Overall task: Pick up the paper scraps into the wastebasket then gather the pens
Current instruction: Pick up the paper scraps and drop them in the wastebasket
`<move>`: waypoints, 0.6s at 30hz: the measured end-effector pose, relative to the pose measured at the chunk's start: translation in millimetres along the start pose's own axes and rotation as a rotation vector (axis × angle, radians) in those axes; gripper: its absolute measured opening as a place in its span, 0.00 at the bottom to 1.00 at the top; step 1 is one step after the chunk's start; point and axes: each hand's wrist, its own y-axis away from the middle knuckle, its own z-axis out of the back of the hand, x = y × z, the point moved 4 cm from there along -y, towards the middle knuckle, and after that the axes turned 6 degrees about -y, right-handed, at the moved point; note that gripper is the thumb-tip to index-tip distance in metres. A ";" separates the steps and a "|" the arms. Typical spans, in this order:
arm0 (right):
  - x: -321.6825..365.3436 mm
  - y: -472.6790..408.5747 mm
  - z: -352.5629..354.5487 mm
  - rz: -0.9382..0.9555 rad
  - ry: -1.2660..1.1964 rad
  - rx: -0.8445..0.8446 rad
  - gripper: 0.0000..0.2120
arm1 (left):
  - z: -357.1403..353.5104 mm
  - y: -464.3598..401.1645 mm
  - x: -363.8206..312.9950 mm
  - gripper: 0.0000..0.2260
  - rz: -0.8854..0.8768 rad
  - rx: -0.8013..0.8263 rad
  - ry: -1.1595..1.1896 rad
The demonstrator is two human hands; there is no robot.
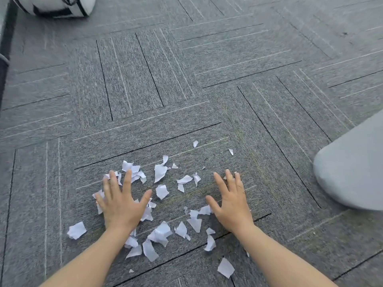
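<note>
While both forearms reach in from the near edge, white paper scraps (pixel 160 233) lie scattered over the grey carpet tiles (pixel 145 79), nearest ones between the wrists. Beyond, the left hand (pixel 120 200) lies flat with fingers spread on the thickest clump of scraps, holding nothing; the right hand (pixel 231 201), also flat and splayed, rests at the scatter's right edge. Farther right of the scraps sits a grey rounded object (pixel 352 172); far beyond them, a black-and-white thing (pixel 58 6). No wastebasket or pens are identifiable, so the task looks barely begun.

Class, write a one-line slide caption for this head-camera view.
Both hands, left and right, spread flat among paper scraps on grey carpet.
</note>
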 end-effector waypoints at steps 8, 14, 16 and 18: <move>69.3 -4.3 -53.1 0.490 0.189 0.179 0.44 | -13.4 -27.1 -13.2 0.37 -0.168 0.025 0.027; 100.5 -54.8 -55.6 0.504 0.248 0.039 0.44 | -1.6 -16.8 -27.6 0.27 -0.424 -0.037 0.434; 109.6 -68.8 -53.8 0.534 0.228 0.090 0.46 | 3.3 -11.9 -15.9 0.24 -0.453 -0.130 0.356; 118.8 -76.7 -54.3 0.595 0.227 0.165 0.46 | 2.3 -7.4 -0.6 0.31 -0.430 -0.124 0.176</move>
